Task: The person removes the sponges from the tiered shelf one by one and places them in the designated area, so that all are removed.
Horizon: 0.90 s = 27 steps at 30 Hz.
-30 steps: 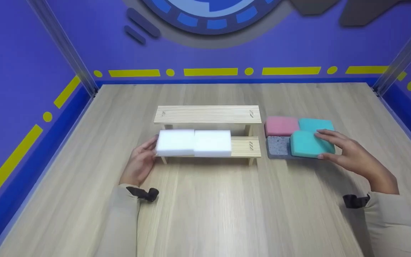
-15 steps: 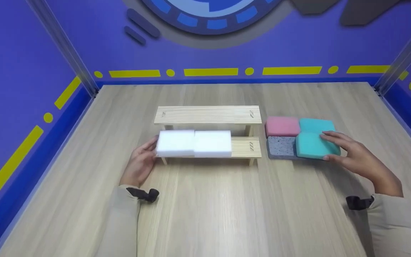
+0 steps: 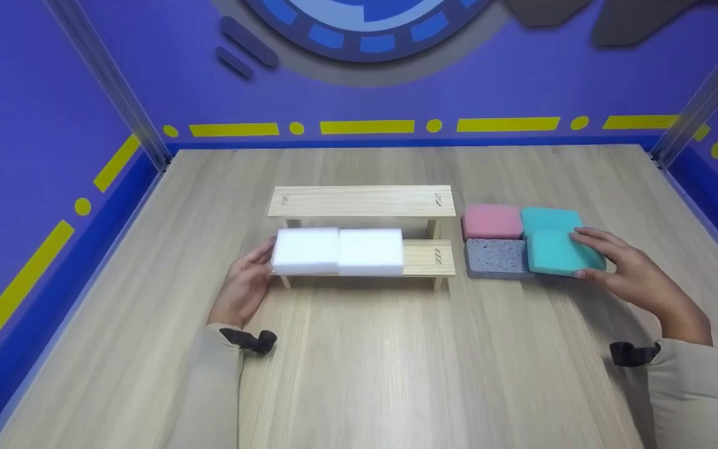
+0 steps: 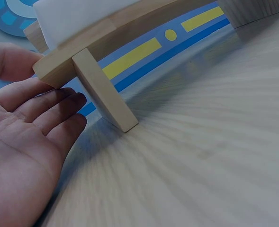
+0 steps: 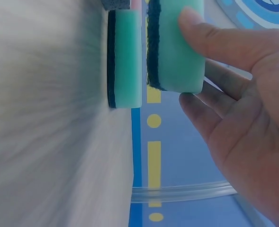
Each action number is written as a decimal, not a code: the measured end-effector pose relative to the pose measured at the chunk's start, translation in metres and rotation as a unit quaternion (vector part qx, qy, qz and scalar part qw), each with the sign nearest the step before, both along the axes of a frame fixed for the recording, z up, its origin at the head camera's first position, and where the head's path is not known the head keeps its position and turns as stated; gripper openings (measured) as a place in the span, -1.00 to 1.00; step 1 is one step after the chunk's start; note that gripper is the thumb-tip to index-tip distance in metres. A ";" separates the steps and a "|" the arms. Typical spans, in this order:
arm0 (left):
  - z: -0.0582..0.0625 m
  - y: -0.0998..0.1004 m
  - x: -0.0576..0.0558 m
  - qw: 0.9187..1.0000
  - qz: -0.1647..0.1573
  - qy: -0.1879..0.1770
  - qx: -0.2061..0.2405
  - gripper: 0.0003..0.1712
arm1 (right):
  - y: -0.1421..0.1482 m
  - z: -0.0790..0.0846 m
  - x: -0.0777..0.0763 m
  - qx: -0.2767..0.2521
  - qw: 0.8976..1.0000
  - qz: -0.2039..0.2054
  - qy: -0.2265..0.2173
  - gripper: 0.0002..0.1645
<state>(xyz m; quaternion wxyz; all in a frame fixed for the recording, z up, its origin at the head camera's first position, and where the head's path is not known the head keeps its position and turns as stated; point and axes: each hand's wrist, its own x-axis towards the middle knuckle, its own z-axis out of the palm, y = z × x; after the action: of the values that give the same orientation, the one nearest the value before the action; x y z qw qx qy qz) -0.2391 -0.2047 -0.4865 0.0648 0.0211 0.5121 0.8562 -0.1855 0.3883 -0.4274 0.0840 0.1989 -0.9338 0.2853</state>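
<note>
My right hand [image 3: 636, 277] grips a teal sponge [image 3: 561, 252] by its right end, thumb in front. The right wrist view shows this sponge [image 5: 179, 56] with a dark scouring layer, held above and apart from another teal sponge [image 5: 128, 59] on the table. A grey sponge [image 3: 496, 257] and a pink sponge [image 3: 492, 221] lie just left of it. With thumb and fingers, my left hand [image 3: 244, 290] holds the left end of a two-step wooden rack [image 3: 429, 255]. On its lower step two white sponges [image 3: 306, 248] sit side by side.
The rack's upper step [image 3: 359, 201] rises behind the white sponges, left of the sponge group. Blue panels [image 3: 359, 100] with yellow marks enclose the wooden table [image 3: 359, 368] at the back and sides. A black wrist mount [image 3: 250, 340] sits on the left sleeve.
My right hand has moved a little to the right with the teal sponge, uncovering more of the grey one. The left hand and the rack have stayed put.
</note>
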 end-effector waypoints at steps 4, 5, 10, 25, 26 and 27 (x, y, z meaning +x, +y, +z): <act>0.000 0.000 0.000 1.000 0.003 -0.003 0.003 -0.26 | 0.003 -0.001 0.000 0.006 1.000 -0.006 -0.007 -0.24; -0.001 0.000 0.000 1.000 0.003 -0.002 0.001 -0.26 | 0.004 -0.002 0.001 0.007 1.000 -0.007 -0.008 -0.24; -0.001 0.000 0.000 1.000 0.002 -0.001 -0.001 -0.26 | 0.009 -0.004 0.000 0.011 1.000 -0.010 -0.009 -0.24; -0.001 -0.001 -0.001 1.000 -0.007 0.002 -0.007 -0.25 | 0.014 -0.010 0.000 0.007 1.000 -0.012 -0.012 -0.27; -0.001 -0.001 -0.001 1.000 -0.007 0.002 -0.006 -0.25 | 0.014 -0.010 0.000 0.007 1.000 -0.013 -0.012 -0.27; -0.001 -0.001 -0.001 1.000 -0.008 0.002 -0.005 -0.25 | 0.014 -0.010 0.000 0.009 1.000 -0.014 -0.011 -0.27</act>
<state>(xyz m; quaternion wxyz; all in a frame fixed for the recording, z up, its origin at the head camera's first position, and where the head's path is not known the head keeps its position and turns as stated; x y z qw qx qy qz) -0.2402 -0.2059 -0.4875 0.0702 0.0268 0.5164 0.8530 -0.1854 0.4026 -0.4373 0.0755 0.1837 -0.9397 0.2784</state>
